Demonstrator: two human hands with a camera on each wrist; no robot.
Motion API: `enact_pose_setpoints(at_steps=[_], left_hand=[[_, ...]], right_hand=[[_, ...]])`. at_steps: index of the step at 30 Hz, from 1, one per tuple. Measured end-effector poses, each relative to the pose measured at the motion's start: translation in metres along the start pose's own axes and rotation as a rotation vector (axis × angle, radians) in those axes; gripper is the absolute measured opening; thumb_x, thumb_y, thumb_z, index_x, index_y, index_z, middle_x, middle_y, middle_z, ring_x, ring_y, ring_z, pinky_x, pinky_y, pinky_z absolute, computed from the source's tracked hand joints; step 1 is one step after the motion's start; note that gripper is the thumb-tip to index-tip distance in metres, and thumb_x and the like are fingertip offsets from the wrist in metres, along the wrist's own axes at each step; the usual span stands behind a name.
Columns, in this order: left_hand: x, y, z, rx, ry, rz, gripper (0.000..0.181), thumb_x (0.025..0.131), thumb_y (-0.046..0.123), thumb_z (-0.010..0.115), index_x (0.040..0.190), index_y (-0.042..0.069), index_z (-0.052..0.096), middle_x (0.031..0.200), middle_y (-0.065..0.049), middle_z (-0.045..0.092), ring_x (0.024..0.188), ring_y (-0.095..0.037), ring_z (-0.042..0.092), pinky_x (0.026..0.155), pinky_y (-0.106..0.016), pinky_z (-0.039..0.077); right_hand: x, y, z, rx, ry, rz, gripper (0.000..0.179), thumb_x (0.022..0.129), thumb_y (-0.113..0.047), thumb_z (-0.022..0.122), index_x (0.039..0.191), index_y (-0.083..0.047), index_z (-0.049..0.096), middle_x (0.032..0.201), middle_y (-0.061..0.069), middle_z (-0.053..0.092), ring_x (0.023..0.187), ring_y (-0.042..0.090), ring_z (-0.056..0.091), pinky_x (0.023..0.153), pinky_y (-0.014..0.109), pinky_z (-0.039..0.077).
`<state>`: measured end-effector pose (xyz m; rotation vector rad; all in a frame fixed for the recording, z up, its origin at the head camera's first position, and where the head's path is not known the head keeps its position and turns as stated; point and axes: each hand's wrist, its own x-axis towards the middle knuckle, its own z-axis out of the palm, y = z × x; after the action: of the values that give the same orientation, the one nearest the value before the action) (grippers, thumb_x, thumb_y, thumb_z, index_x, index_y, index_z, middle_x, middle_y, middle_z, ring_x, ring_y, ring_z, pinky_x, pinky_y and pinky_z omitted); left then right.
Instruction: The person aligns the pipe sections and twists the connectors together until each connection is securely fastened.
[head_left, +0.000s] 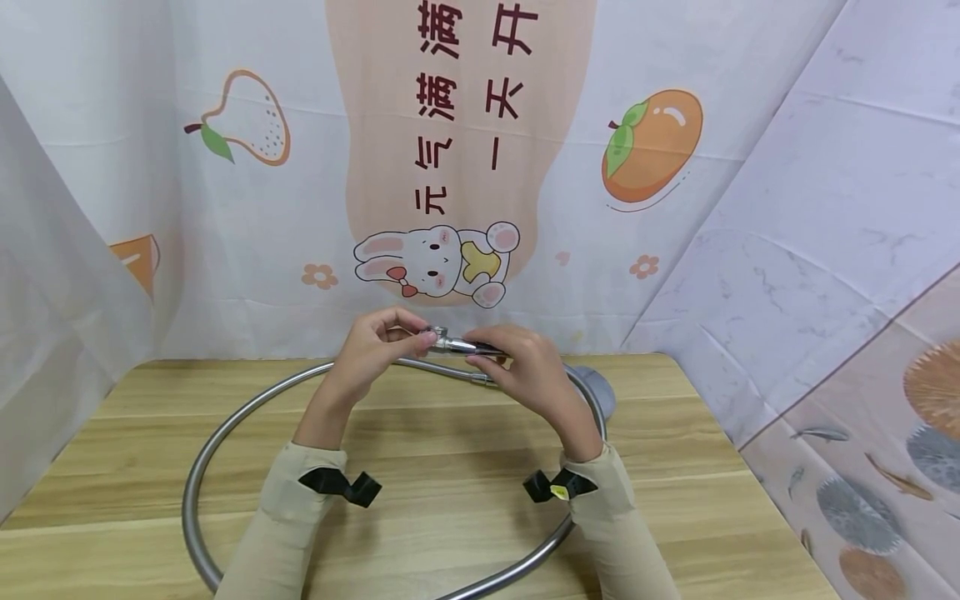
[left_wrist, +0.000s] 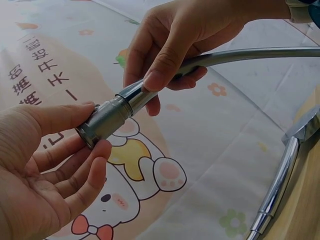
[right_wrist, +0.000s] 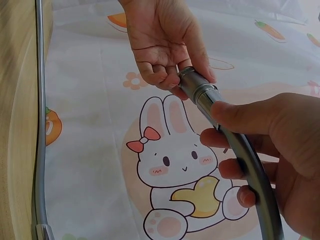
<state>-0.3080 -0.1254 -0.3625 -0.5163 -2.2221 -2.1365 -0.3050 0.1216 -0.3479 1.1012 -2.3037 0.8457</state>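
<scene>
A grey metal shower hose [head_left: 191, 508] loops over the table, its near end lifted above the far edge. At that end, my left hand [head_left: 367, 350] pinches a cylindrical metal connector [left_wrist: 104, 121] between thumb and fingertips. My right hand [head_left: 536, 367] grips the hose just behind, thumb on the shiny chrome sleeve [left_wrist: 135, 95], with fingers curled under the bending hose [right_wrist: 250, 160]. A thin band of thread shows where connector and sleeve meet. Behind the right wrist lies a shower head [head_left: 600, 392], partly hidden; a chrome fitting [head_left: 482, 378] joins it to the hose's other end.
The wood-grain table [head_left: 420, 467] ends just below the raised hands. A printed cloth [head_left: 247, 208] with a rabbit and fruit hangs right behind it, and more cloth [head_left: 810, 208] closes off the right side. Black straps [head_left: 341, 483] sit on both sleeves.
</scene>
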Motion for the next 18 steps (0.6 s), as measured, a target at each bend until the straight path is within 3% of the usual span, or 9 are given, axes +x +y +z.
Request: enact_pose_setpoints(at_steps=[5, 12, 18], left_hand=[[-0.0002, -0.0022, -0.0014, 0.009, -0.003, 0.004, 0.022, 0.092, 0.01, 0.076, 0.108, -0.002, 0.066, 0.092, 0.004, 0.073, 0.08, -0.013, 0.07, 0.078, -0.027, 0.06], [-0.0006, -0.0027, -0.002, 0.035, -0.006, 0.016, 0.025, 0.092, 0.009, 0.076, 0.11, -0.004, 0.065, 0.096, 0.004, 0.071, 0.085, -0.015, 0.07, 0.08, -0.029, 0.06], [-0.0003, -0.0032, -0.0015, 0.063, 0.005, 0.022, 0.025, 0.091, 0.009, 0.077, 0.109, -0.002, 0.066, 0.099, 0.003, 0.07, 0.085, -0.014, 0.068, 0.076, -0.026, 0.057]], right_hand=[[0.0001, -0.0008, 0.0009, -0.009, -0.008, 0.005, 0.021, 0.09, -0.015, 0.079, 0.11, -0.009, 0.077, 0.1, 0.004, 0.077, 0.072, 0.01, 0.061, 0.061, 0.031, 0.055], [0.0002, -0.0018, 0.0008, -0.041, -0.02, 0.024, 0.021, 0.09, -0.015, 0.079, 0.11, -0.009, 0.077, 0.1, 0.004, 0.077, 0.072, 0.009, 0.06, 0.062, 0.022, 0.05], [0.0002, -0.0025, 0.0018, -0.049, -0.022, 0.033, 0.022, 0.09, -0.015, 0.079, 0.11, -0.008, 0.077, 0.1, 0.004, 0.077, 0.071, 0.009, 0.06, 0.061, 0.024, 0.051]])
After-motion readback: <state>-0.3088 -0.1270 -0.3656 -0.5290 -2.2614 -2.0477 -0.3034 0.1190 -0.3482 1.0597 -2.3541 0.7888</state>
